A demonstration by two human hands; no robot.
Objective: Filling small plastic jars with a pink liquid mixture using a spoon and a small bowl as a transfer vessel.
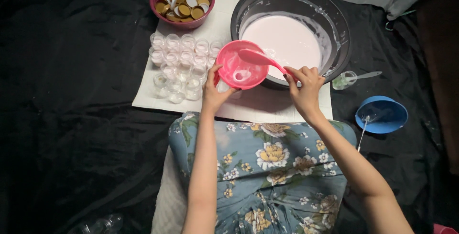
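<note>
Pink bowl held up at the rim of a black basin of pale pink cream.

Beyond both hands sits the black basin (pixel 334 19) (cream streaks its wall). The left hand (pixel 213 90) grips the pink bowl (pixel 229 54), tilted, a little cream inside; the right hand (pixel 304 83) pinches a pink spoon (pixel 260 58) resting in it. Small clear jars (pixel 179 62) cluster just left of the left hand, dark cloth (pixel 71 119) beyond lying open.
</note>
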